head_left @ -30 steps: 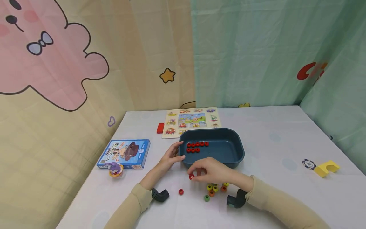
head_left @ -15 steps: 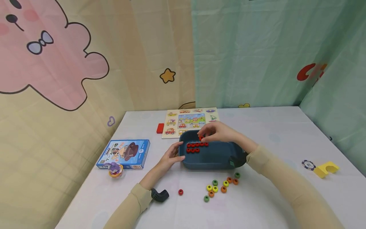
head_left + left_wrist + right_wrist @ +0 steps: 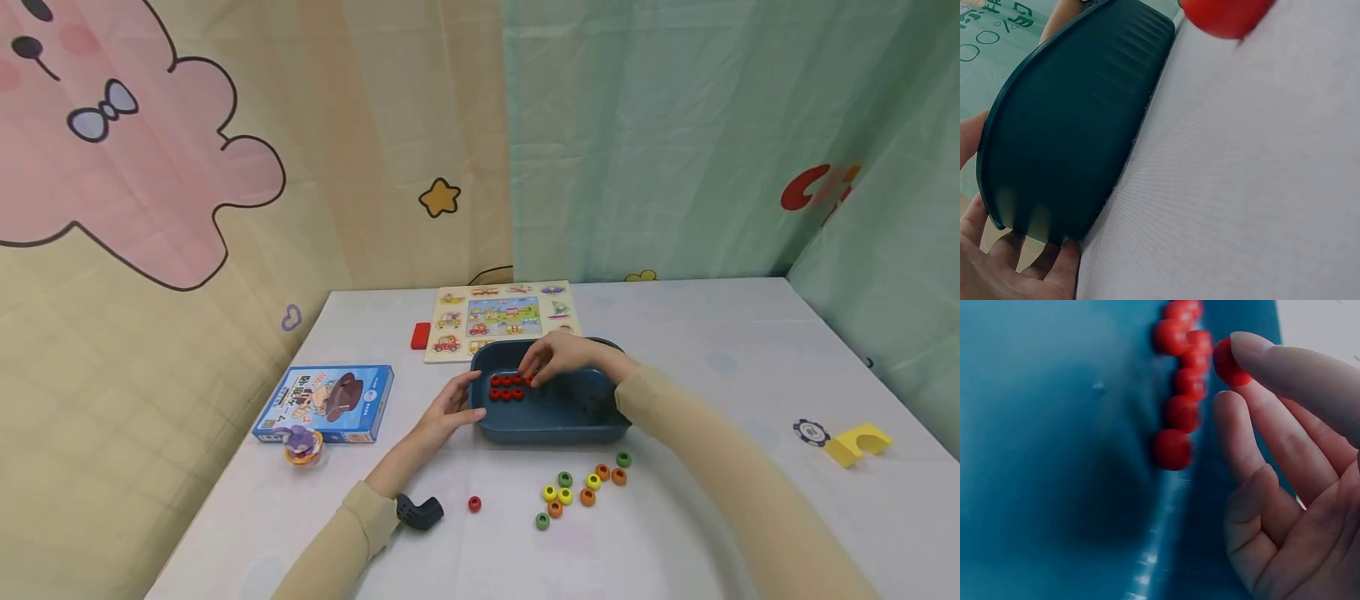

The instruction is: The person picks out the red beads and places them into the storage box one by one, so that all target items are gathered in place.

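Note:
My left hand (image 3: 447, 411) grips the left end of a dark blue plastic basin (image 3: 555, 435), its fingers against the end wall in the left wrist view. Inside the basin, my right hand (image 3: 561, 354) pinches a red bead (image 3: 1229, 367) between thumb and finger, a little apart from the others. Two rows of red beads (image 3: 506, 394) lie on the basin floor, the far row partly hidden by that hand. One loose red bead (image 3: 475, 504) sits on the table before the basin. Green, yellow and orange beads (image 3: 588, 497) are scattered to its right.
Behind the basin lies a picture puzzle board (image 3: 446, 325), with a red block (image 3: 421, 336) beside it. At left are a blue box (image 3: 322, 404) and a purple toy (image 3: 302, 443). A yellow arch block (image 3: 855, 442) and a poker chip (image 3: 811, 432) lie right.
My right hand has carried a red bead from in front of the basin over its far rim, then down towards the rows inside. My left hand stays on the basin's left end.

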Tool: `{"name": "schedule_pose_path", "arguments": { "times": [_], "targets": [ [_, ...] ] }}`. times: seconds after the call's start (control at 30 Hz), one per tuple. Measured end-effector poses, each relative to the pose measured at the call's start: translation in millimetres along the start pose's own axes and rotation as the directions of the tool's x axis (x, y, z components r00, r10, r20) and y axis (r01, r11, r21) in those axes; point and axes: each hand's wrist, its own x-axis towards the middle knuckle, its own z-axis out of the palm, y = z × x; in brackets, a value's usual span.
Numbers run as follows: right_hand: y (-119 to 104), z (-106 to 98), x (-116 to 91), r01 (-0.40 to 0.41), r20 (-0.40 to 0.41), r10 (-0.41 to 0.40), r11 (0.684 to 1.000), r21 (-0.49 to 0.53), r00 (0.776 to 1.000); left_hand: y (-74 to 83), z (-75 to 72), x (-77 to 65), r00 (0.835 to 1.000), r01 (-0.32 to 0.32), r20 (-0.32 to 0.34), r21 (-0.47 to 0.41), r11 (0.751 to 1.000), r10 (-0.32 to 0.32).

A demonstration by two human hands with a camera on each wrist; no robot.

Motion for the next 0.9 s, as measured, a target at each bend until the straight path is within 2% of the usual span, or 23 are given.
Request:
{"name": "schedule_pose_path", "arguments": {
  "times": [0.23,0.9],
  "targets": [
    [7,8,6,-0.018,0.063,0.023,0.997,-0.076,0.998,-1.4,0.0,0.7,1.0,-0.014,0.004,-0.003,1.0,0.014],
    [-1,10,4,-0.015,0.037,0.02,0.992,-0.123,0.999,-4.7,-0.7,0.4,1.0,-0.028,0.002,-0.007,1.0,0.028]
  ]
}}
